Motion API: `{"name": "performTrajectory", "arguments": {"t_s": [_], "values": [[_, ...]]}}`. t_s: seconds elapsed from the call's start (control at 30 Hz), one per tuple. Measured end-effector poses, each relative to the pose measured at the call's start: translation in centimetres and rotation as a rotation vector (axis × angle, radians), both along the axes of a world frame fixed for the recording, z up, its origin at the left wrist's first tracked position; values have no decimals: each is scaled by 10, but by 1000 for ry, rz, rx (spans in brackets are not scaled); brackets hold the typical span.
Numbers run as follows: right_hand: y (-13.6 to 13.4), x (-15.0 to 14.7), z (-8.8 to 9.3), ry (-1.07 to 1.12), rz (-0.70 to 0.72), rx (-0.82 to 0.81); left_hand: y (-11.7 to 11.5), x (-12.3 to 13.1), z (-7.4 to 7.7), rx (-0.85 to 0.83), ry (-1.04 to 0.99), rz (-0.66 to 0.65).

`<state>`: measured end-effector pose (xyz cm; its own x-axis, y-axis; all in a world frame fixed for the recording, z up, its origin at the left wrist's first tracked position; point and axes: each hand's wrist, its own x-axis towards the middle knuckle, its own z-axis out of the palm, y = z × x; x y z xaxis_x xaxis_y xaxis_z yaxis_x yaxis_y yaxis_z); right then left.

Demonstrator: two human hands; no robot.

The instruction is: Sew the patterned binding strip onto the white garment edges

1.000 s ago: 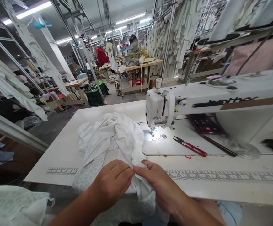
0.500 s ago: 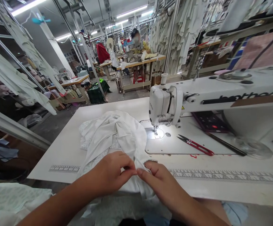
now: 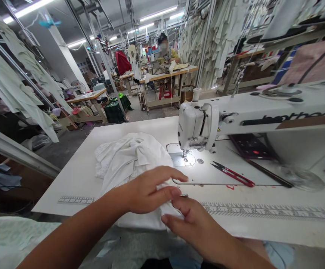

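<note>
crumpled white fabric, heaped on sewing table, left hand on top

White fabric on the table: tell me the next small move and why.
Probably smooth the near edge of the fabric flat with the left hand while the right hand keeps it in place. It lies bunched in folds, and the needle stands just beyond it, so a flat edge would likely be easier to bring there.

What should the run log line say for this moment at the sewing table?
left hand: on white fabric | right hand: at its edge | nearby: Brother sewing machine, red thread snips
</note>
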<state>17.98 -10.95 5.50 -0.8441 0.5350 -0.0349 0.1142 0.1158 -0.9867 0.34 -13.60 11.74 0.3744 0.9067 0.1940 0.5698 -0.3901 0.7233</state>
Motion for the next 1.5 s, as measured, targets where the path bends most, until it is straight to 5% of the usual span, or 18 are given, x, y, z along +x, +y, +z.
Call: {"name": "performTrajectory", "arguments": {"t_s": [0.07,0.17,0.27,0.4,0.53,0.77,0.87,0.93,1.03,1.23,1.5], "values": [[6,3,2,-18,-37,125,8,4,-8,44,161,-119],[22,6,-4,-199,-326,434,11,9,-31,179,485,40],[36,3,-15,-322,-553,556,2,12,-54,394,599,156],[32,1,-21,-248,-544,538,-6,1,-62,605,580,221],[14,14,-19,-66,-372,437,-6,-16,-58,670,539,233],[4,22,-13,137,-332,-75,-4,-15,-60,677,444,142],[3,17,-13,137,-382,49,-7,-11,-54,698,445,153],[1,16,-13,125,-449,215,-16,-5,-48,713,425,295],[-1,17,-14,130,-493,327,-39,11,-45,616,240,529],[-6,20,-8,202,-309,117,-64,46,-75,221,-125,476],[27,9,9,112,-155,659,-67,38,-73,51,-221,603]]}}
